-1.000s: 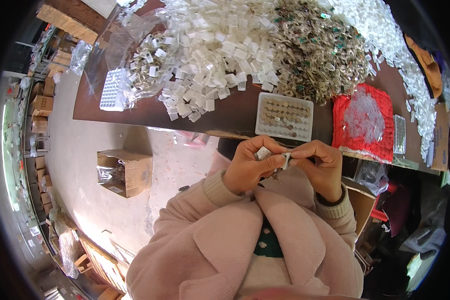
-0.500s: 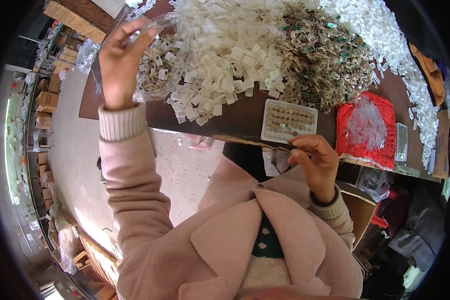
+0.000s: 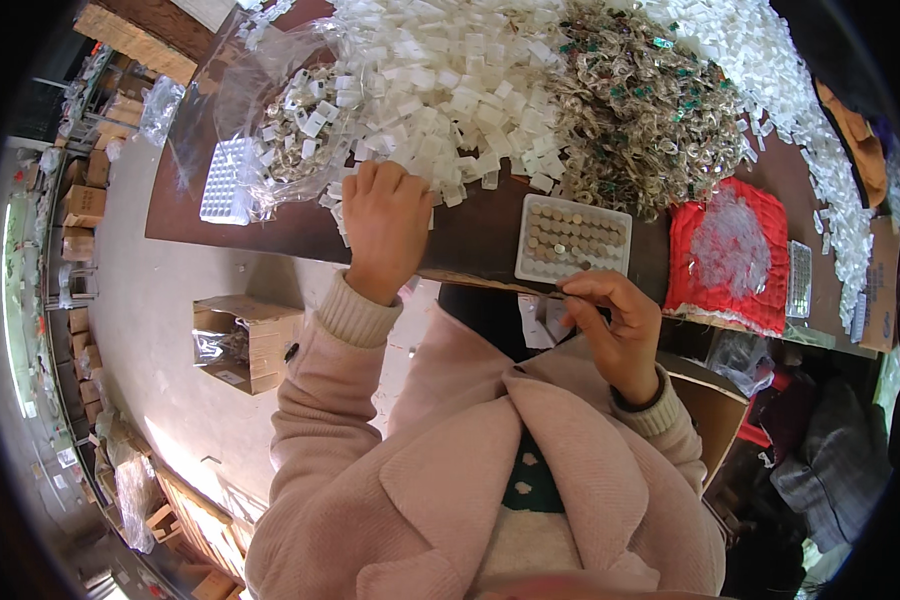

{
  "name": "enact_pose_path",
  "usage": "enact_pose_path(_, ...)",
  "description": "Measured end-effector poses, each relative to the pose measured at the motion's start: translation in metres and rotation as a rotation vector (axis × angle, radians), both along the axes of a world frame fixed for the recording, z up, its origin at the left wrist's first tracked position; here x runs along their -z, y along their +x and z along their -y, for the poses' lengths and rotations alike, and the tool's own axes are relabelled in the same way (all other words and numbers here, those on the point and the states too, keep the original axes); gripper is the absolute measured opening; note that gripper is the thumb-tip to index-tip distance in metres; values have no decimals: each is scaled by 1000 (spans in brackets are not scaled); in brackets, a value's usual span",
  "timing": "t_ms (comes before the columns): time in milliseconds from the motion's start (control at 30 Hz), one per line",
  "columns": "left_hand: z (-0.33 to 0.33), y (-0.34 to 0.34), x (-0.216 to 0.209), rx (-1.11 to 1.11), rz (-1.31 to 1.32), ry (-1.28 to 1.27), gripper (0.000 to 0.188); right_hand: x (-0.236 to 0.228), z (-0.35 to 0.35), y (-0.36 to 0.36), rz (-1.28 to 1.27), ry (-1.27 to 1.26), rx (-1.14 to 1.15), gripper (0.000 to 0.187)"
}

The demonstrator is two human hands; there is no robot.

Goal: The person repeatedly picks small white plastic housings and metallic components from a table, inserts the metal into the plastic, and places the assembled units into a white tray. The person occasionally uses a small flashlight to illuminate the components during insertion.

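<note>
My left hand [image 3: 385, 225] is closed, back up and fingers curled, at the front edge of a pile of translucent white plastic pieces [image 3: 460, 100]. Its fingertips are hidden, so what it holds cannot be made out. Just off the table's front edge, my right hand [image 3: 618, 325] pinches thumb and forefinger together; anything between them is too small to name. Beyond those fingertips lies a shallow translucent tray [image 3: 573, 277], with rows of small round tan discs [image 3: 570, 220] and one shinier disc.
A clear bag [image 3: 305, 130] of small pieces and a white gridded tray [image 3: 227, 182] lie at the left. Tangled clear and green parts [image 3: 650, 110] form a heap. Right of the tray are a red cloth [image 3: 685, 245] and clear strands [image 3: 735, 245]. A cardboard box [image 3: 260, 350] stands on the floor.
My left hand has moved right and nearer from the clear bag to the white pile's front edge, uncovering the white gridded tray. My right hand stays pinched, shifted slightly left.
</note>
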State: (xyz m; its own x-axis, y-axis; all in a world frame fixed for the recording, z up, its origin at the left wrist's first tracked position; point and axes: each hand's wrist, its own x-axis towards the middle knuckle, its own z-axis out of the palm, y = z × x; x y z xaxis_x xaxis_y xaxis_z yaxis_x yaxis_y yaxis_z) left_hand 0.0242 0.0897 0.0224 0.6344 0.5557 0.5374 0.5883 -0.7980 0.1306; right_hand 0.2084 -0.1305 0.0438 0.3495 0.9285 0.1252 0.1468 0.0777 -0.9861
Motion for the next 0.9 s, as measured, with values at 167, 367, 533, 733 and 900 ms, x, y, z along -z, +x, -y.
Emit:
enact_pose_path(167,17,3,-16,129,366,-56,16,-8,-10,-8,3,18,69,19)
enact_pose_path(367,98,19,-18,470,507,-800,15,-18,-27,-12,303,196,61,23)
enact_pose_path(533,102,14,-3,588,793,-1973,19,-24,-25,-1,239,9,-9,18)
enact_pose_path(733,94,10,17,535,930,-2024,22,-16,-60,43,943,100,177,22)
enact_pose_path(900,92,11,24,459,1046,-1964,23,0,-81,73,1515,2,265,21)
